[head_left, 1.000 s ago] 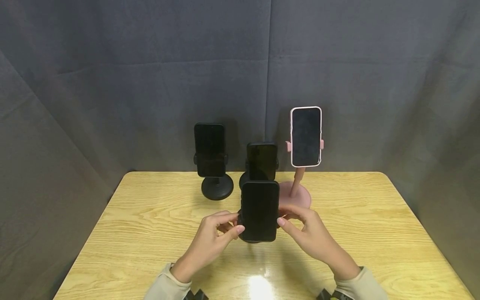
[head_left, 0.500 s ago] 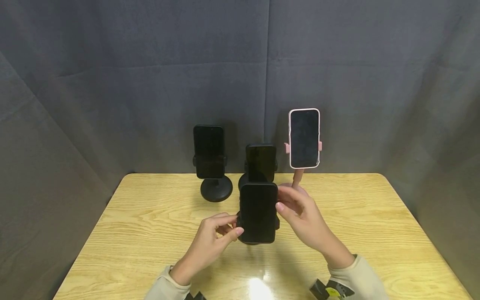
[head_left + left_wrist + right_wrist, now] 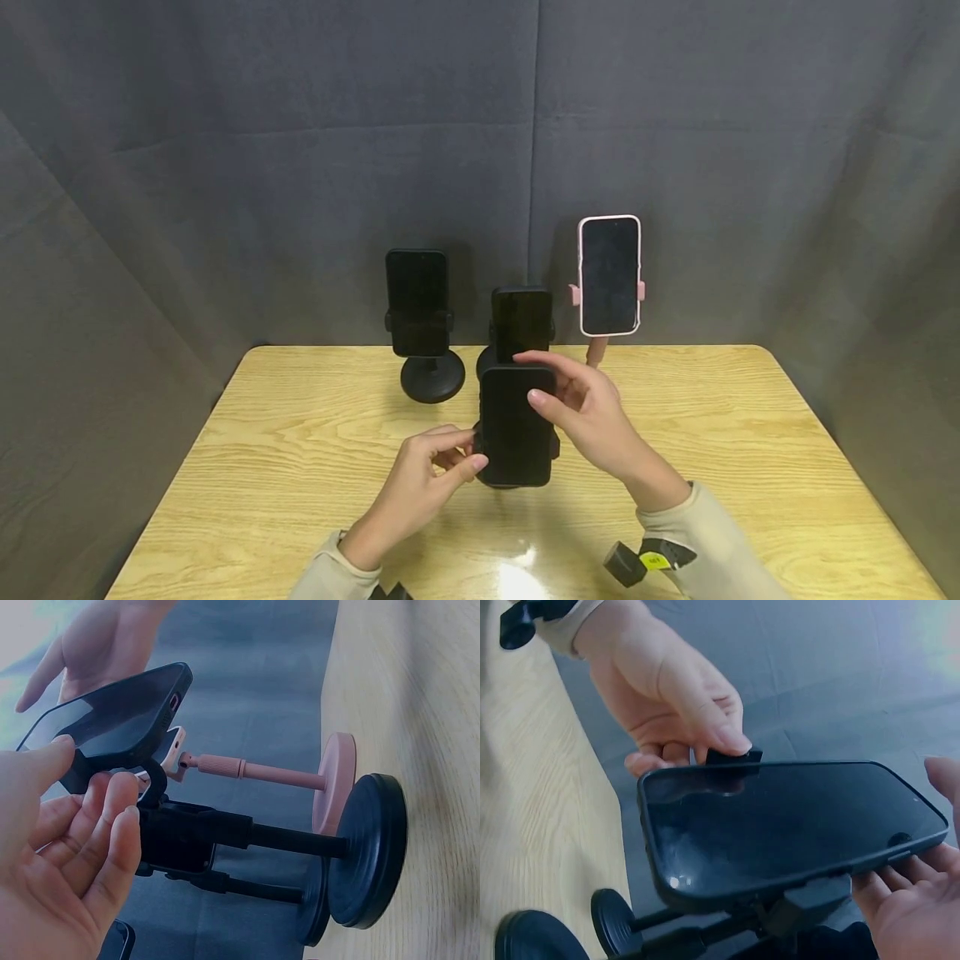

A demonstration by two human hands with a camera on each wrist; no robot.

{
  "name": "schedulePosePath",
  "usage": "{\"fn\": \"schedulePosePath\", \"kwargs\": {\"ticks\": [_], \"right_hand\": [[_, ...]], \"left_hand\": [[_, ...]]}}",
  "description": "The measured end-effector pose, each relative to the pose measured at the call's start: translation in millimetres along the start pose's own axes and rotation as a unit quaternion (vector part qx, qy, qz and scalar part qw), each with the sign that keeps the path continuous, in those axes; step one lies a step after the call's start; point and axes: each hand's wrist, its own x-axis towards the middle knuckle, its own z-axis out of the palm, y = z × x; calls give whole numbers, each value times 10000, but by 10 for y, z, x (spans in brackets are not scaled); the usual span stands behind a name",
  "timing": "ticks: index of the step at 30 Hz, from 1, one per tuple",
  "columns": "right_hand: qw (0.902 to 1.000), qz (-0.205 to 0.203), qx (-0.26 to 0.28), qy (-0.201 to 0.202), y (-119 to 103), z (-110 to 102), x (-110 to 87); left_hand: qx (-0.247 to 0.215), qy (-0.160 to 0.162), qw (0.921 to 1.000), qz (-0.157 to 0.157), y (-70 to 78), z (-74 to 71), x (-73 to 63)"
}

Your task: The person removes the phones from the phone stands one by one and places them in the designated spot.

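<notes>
A black phone (image 3: 517, 429) sits in the clamp of a black phone stand (image 3: 296, 840), its dark screen facing me. At its left side my left hand (image 3: 423, 471) pinches the stand's clamp arm (image 3: 746, 756) between thumb and fingers. My right hand (image 3: 596, 421) is at the phone's upper right corner. Its thumb is held off the screen, and the other fingers reach around behind the top edge. In the right wrist view those fingers (image 3: 885, 889) lie at the phone's edge, loosely bent; whether they touch it is unclear.
Behind stand another black phone (image 3: 522, 321) on a stand, a black phone (image 3: 418, 300) on a round-based stand at left, and a white-cased phone (image 3: 610, 275) on a pink stand (image 3: 281, 774). A grey curtain (image 3: 337, 167) hangs behind the wooden table (image 3: 300, 433).
My right hand has left the right side of the clamp and moved up and left to the phone's upper right corner. My left hand has stayed at the left clamp arm.
</notes>
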Motion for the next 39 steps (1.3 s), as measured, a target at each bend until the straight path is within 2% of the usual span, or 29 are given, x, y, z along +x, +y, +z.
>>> {"fn": "schedulePosePath", "kwargs": {"ticks": [5,11,20,28,33,39], "right_hand": [[9990,291,319,-127,-27,28,45],[9928,354,1030,-490,30,72,78],[9941,291,919,-501,81,107,61],[9937,303,968,-475,101,119,41],[9935,303,996,-461,110,121,33],[9927,344,1064,-451,108,121,31]], "left_hand": [[18,-33,10000,-26,6,-3,7],[-40,-58,10000,-25,6,-2,11],[70,30,9999,-121,-4,31,-8],[313,396,9987,-112,19,114,-12],[500,423,9977,152,0,163,-26],[662,604,9944,552,-8,236,-44]]}}
